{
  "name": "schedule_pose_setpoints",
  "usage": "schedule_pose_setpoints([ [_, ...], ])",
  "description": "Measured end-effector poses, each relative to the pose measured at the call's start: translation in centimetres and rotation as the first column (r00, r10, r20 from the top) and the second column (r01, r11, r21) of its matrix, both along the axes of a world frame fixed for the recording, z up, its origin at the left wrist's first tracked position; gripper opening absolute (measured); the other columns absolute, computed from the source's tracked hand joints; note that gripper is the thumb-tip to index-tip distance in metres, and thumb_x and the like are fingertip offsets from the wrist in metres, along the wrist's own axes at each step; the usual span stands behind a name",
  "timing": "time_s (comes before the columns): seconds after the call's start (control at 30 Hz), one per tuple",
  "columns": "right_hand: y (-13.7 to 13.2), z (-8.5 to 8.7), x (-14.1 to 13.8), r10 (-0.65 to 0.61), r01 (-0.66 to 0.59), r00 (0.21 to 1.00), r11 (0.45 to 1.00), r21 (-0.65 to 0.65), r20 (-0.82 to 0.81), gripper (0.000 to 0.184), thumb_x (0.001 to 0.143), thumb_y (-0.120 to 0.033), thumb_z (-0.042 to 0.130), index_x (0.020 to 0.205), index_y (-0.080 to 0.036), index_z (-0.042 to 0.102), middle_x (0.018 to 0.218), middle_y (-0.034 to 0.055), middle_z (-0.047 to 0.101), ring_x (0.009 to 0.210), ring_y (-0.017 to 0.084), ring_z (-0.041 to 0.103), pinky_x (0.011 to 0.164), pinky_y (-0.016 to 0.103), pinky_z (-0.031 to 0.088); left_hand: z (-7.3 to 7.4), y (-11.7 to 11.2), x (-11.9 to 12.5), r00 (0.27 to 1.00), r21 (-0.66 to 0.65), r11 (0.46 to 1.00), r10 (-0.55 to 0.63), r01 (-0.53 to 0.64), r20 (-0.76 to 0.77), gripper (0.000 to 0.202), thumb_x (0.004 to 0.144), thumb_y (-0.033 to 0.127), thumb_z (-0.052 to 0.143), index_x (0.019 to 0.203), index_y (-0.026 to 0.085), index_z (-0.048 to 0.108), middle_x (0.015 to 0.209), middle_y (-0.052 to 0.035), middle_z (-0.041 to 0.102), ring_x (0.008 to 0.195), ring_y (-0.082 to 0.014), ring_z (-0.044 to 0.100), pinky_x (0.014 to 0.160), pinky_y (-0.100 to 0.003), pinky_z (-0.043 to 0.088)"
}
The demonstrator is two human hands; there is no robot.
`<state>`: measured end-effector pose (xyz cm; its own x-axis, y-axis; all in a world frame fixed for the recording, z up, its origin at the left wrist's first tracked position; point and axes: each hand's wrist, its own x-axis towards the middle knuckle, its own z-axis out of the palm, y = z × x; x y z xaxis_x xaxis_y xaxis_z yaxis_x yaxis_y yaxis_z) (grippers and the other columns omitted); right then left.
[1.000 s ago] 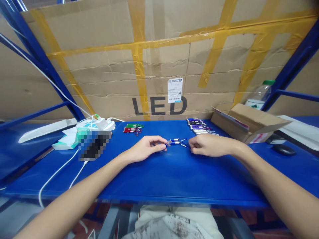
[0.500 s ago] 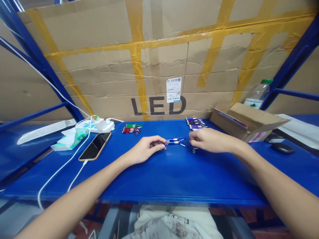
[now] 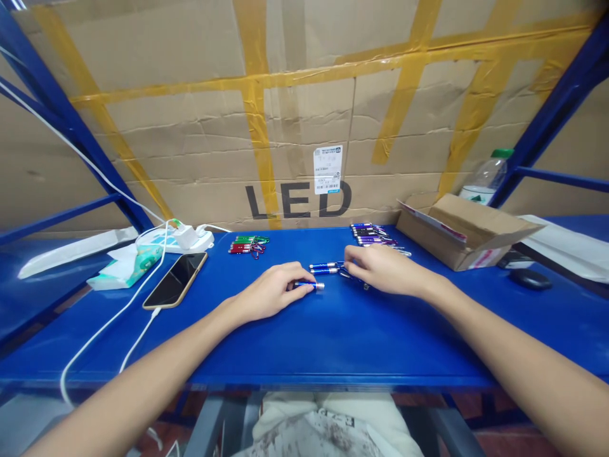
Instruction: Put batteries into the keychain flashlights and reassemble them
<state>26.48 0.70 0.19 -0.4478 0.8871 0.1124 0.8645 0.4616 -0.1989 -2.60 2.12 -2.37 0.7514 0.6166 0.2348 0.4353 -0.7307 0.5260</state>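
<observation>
- Head view, middle of the surface: the left hand [image 3: 275, 289] pinches a short blue metal tube with a silver end [image 3: 316, 285] between thumb and fingers, low over the glossy blue surface [image 3: 266, 355].
- The right hand [image 3: 380, 270] is curled at the clip ends of two slim blue metal tubes with silver bands [image 3: 324, 271]; whether its fingertips are clamped on a clip or only rest against it, I cannot tell.
- The two hands are apart, with the two banded tubes lying side by side between them – just beyond the short tube.
- A small silvery piece [image 3: 366, 286] shows beneath the right hand, too small to identify.
- Beyond the right hand lies a row of slim metal tubes in blue, black and purple with clips [image 3: 362, 233], its near end partly hidden by that hand.
- Beyond the left hand, green and red metal tubes with matching clips [image 3: 242, 245] lie close together.
- Far left: a black-screened smartphone in a tan case [image 3: 175, 280] with a white cable [image 3: 137, 339] plugged in, a green-and-white tissue pack [image 3: 145, 262] and a white power strip [image 3: 204, 240].
- Right: a brown cardboard box with raised flaps [image 3: 476, 231] – a black oval mouse [image 3: 530, 279] near it, a clear green-capped bottle [image 3: 488, 178] behind.
</observation>
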Motion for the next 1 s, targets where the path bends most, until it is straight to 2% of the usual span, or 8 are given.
schedule_pose_setpoints([
  [0.17,-0.2,-0.5,-0.7,0.051,-0.051,0.999,0.999,0.02,0.001,0.017,0.106,-0.028,0.051,0.098,-0.022,0.065,0.077,0.0044,0.073,0.066,0.02,0.062,0.064,0.03,0.032,0.3,-0.3,-0.1,1.0,0.029,1.0,-0.006,0.006,-0.002,0.031,0.111,0.04,0.056,0.126,0.025,0.077,0.11,-0.0068,0.067,0.095,-0.0205,0.065,0.088,-0.031,0.049],
  [0.33,-0.3,-0.9,-1.2,0.1,-0.1,0.995,0.995,0.016,-0.004,0.02,0.108,-0.029,0.049,0.102,-0.021,0.066,0.083,0.006,0.076,0.071,0.022,0.066,0.066,0.03,0.035,0.5,-0.5,-0.1,0.999,0.05,0.999,0.019,-0.02,0.03,0.031,0.11,0.041,0.056,0.125,0.024,0.077,0.112,-0.0078,0.066,0.096,-0.0213,0.065,0.089,-0.033,0.052],
  [0.5,-0.4,-1.0,-1.3,0.119,-0.119,0.993,0.993,0.013,-0.011,0.02,0.108,-0.029,0.049,0.106,-0.021,0.067,0.086,0.0062,0.077,0.074,0.022,0.068,0.067,0.03,0.037,0.6,-0.5,-0.1,1.0,0.055,0.998,0.017,-0.018,0.017,0.027,0.109,0.036,0.058,0.125,0.024,0.076,0.114,-0.0082,0.066,0.102,-0.0224,0.066,0.093,-0.035,0.052],
  [0.7,-0.4,-1.1,-1.2,0.189,-0.185,0.975,0.982,0.043,-0.119,0.016,0.107,-0.024,0.051,0.104,-0.021,0.066,0.102,0.008,0.078,0.085,0.023,0.07,0.076,0.031,0.044,0.6,-0.2,-0.4,0.997,0.137,0.989,0.059,-0.052,-0.042,0.022,0.106,0.03,0.061,0.121,0.024,0.076,0.12,-0.0087,0.069,0.113,-0.0268,0.063,0.104,-0.041,0.049],
  [1.0,-0.4,-1.4,-1.3,0.225,-0.22,0.963,0.974,0.048,-0.148,0.015,0.106,-0.021,0.051,0.103,-0.021,0.065,0.101,0.0074,0.076,0.089,0.023,0.069,0.079,0.031,0.046,0.2,0.3,-0.7,0.997,0.097,0.995,0.043,-0.037,-0.063,0.022,0.104,0.032,0.064,0.12,0.025,0.076,0.113,-0.0074,0.07,0.11,-0.0266,0.062,0.098,-0.039,0.05],
])
